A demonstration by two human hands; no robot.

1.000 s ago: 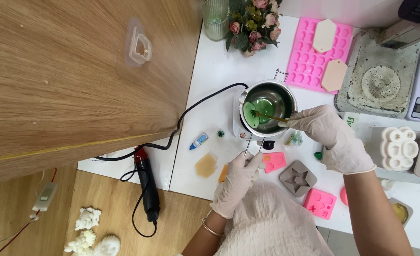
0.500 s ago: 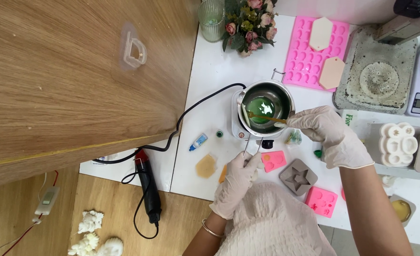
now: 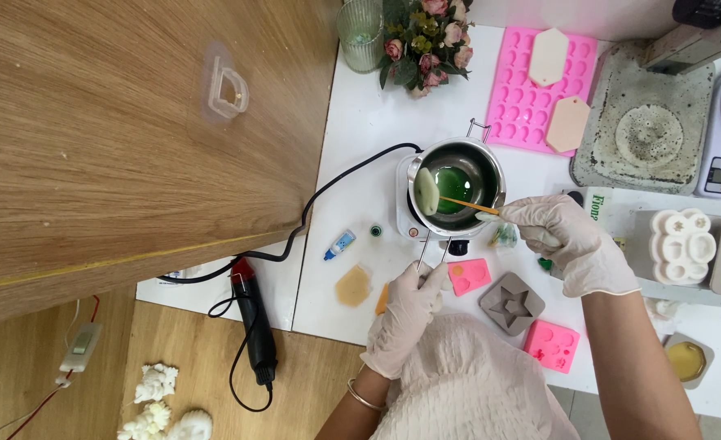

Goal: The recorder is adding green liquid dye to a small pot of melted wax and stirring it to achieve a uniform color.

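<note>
On the white table (image 3: 360, 138) stands a steel melting pot (image 3: 458, 183) with green liquid. The gloved left hand (image 3: 405, 322) grips its wire handle (image 3: 422, 248). The gloved right hand (image 3: 568, 240) pinches a wooden stick (image 3: 462, 203) over the pot.

Both gloved hands (image 3: 491, 277) forward, fingers pinched

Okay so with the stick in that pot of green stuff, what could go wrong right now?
The metal pot sits on a small white burner; the left hand grips its thin wire handle, so a tug might tip the green liquid. The right hand lifts a pale piece over the rim on a stick; it may drip or drop. The black cord trails off the table and could snag.
</note>
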